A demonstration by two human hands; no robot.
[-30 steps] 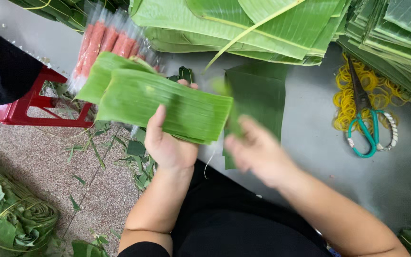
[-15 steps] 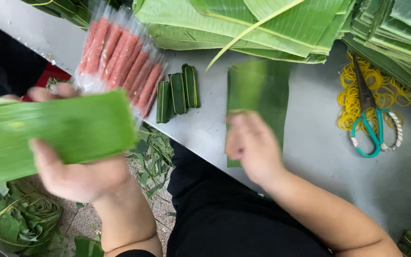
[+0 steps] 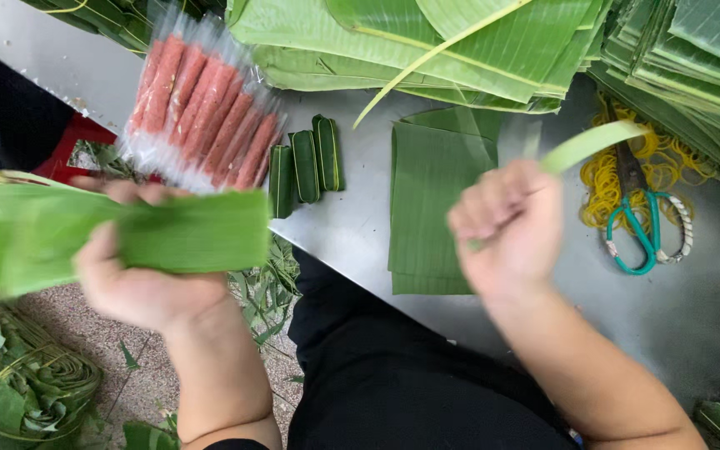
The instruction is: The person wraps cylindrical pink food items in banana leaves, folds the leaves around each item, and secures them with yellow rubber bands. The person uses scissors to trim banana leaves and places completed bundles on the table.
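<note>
A grey metal table (image 3: 352,233) was seen. Leaf sheets (image 3: 431,208), three wrapped rolls (image 3: 306,162), packed sausages (image 3: 202,112), scissors (image 3: 639,229) and rubber bands (image 3: 606,179) were laid on it.

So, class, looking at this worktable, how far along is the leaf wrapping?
Done: three small wrapped green bundles lie side by side on the metal table. In hand: the left hand holds a stack of banana-leaf sheets off the table edge, and the right hand pinches a narrow leaf strip. Left: many pink sausages in clear wrap, a cut leaf pile and rubber bands lie untouched.
</note>
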